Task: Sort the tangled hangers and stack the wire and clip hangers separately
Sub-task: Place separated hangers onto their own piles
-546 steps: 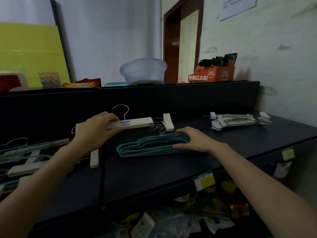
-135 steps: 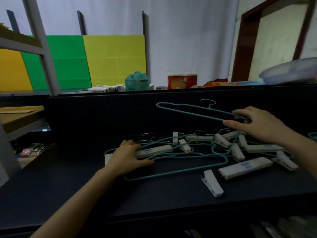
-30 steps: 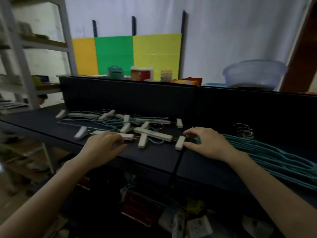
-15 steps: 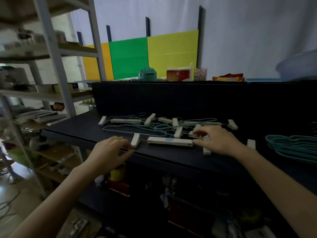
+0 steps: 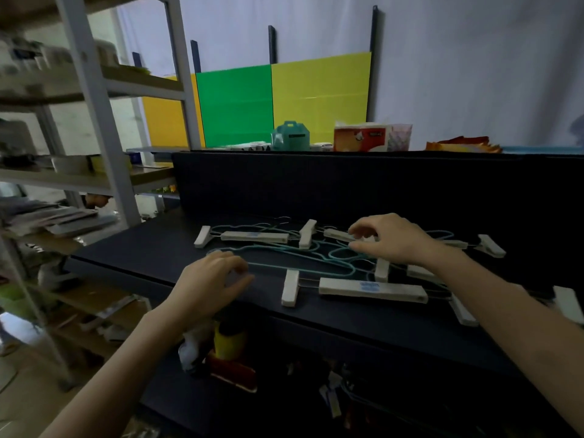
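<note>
A tangle of teal wire hangers (image 5: 300, 270) and white clip hangers lies on the dark shelf (image 5: 347, 324). One clip hanger (image 5: 373, 289) lies at the front and another (image 5: 254, 237) at the back left. My left hand (image 5: 211, 279) hovers over the left end of a wire hanger with its fingers loosely curled and blurred; I see nothing held in it. My right hand (image 5: 388, 238) is spread over the middle of the tangle, thumb and forefinger apart just above a clip hanger's bar. Parts of the hangers are hidden under both hands.
A dark back panel (image 5: 316, 184) rises behind the shelf, with a teal box (image 5: 290, 135) and a tissue pack (image 5: 363, 137) on top. A grey metal rack (image 5: 94, 99) stands close on the left. Packaged goods sit on the shelf below.
My right hand has left the front clip hanger and moved back over the middle of the tangle. My left hand has risen from the shelf edge onto the wire hanger's left end.
</note>
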`<state>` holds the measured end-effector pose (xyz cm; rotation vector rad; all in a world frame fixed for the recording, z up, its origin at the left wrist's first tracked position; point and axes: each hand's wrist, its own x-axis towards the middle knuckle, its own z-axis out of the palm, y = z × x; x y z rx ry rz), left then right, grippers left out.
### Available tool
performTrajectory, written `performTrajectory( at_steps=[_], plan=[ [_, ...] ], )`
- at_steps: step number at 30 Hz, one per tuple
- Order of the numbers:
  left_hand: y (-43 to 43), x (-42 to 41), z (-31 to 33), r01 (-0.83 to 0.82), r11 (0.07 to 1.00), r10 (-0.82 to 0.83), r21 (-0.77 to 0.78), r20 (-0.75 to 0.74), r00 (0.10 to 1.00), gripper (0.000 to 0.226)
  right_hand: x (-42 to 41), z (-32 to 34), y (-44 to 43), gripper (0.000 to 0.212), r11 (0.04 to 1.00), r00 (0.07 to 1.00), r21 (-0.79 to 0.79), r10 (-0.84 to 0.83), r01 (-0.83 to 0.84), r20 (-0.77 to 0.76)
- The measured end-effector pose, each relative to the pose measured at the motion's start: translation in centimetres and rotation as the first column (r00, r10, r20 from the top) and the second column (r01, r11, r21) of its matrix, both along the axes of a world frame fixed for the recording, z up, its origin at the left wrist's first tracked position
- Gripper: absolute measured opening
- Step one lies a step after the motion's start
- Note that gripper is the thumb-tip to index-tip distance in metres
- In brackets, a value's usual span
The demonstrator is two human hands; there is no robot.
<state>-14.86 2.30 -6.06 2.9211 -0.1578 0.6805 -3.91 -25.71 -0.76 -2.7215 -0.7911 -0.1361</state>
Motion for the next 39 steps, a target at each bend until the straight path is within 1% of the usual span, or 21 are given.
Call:
performTrajectory(
  at_steps=[4, 8, 13, 16, 18, 19, 23, 27, 33, 37, 39],
  plan=[
    [2.9, 3.9, 0.2, -0.008, 1.0, 0.007, 0.011, 0.015, 1.0, 0.033, 4.0, 0.3, 3.4, 0.043, 1.0, 1.0, -0.023, 0.01, -0.01, -0.009],
    [5.7, 8.3, 0.3, -0.006, 0.999, 0.006, 0.038, -0.011, 1.0, 0.039, 7.4, 0.3, 6.3, 0.042, 0.996, 1.0, -0.088, 0.012, -0.013, -0.016],
    [7.5, 13.7, -0.2, 0.023, 0.992, -0.003, 0.12, -0.169, 0.986, 0.051, 10.3, -0.1, 8.6, 0.042, 0.993, 1.0, -0.117, 0.009, -0.012, -0.027],
    [8.7, 16.0, -0.4, 0.096, 0.99, -0.063, 0.102, -0.289, 0.955, 0.052, 11.3, -0.2, 9.3, 0.043, 0.992, 1.0, -0.127, -0.019, 0.016, -0.025],
    [9.5, 17.1, -0.5, 0.153, 0.984, -0.119, 0.088, -0.311, 0.943, 0.056, 11.7, -0.2, 9.5, 0.043, 0.992, 0.999, -0.119, -0.039, 0.035, -0.033],
    [9.8, 17.5, -0.5, 0.184, 0.98, -0.151, 0.08, -0.309, 0.939, 0.057, 11.8, -0.3, 9.6, 0.042, 0.992, 0.998, -0.116, -0.052, 0.047, -0.035],
    [10.8, 18.6, -0.4, 0.3, 0.954, -0.282, 0.021, -0.288, 0.915, 0.038, 11.9, -0.3, 10.0, 0.041, 0.987, 0.991, -0.111, -0.125, 0.12, -0.045],
    [12.2, 18.7, 1.0, 0.354, 0.935, -0.349, -0.011, -0.198, 0.916, 0.031, 11.9, 0.1, 10.7, 0.038, 0.976, 0.979, -0.1, -0.198, 0.191, -0.057],
    [16.2, 18.3, 4.2, 0.402, 0.914, -0.389, 0.047, -0.175, 0.904, 0.029, 10.8, -0.1, 12.1, 0.037, 0.968, 0.968, -0.07, -0.243, 0.239, -0.056],
    [19.2, 18.4, 4.5, 0.451, 0.892, -0.451, -0.031, -0.118, 0.884, 0.041, 9.5, -0.6, 13.0, 0.037, 0.97, 0.97, -0.067, -0.236, 0.232, -0.06],
    [20.1, 18.5, 4.2, 0.47, 0.879, -0.476, -0.081, -0.084, 0.875, 0.038, 8.8, -0.8, 13.7, 0.036, 0.973, 0.971, -0.049, -0.228, 0.225, -0.065]
  ],
)
